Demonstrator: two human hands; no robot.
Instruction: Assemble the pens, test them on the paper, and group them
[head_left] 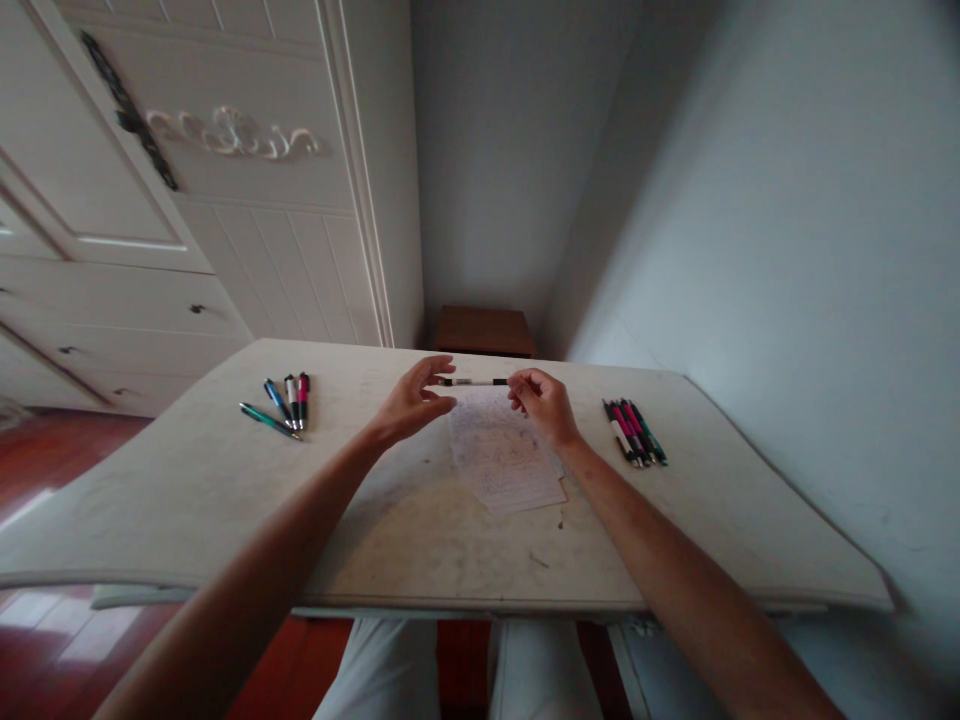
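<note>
A white pen with black ends [480,381] is level above the far edge of the scribbled paper [506,455]. My right hand [544,403] pinches its right end between thumb and fingers. Around the pen's left end, my left hand [420,398] is open, thumb and fingers apart; whether it touches the pen I cannot tell. The paper is covered in pen marks and lies on the white table [375,540] below and between both hands.
On the table's left side lie several pens, among them a blue pen [277,400] and a green pen [268,421]. A row of several pens [634,433] lies at the right. Beyond the table are a white wardrobe [300,260], a brown wooden piece [484,328] and a wall [787,250].
</note>
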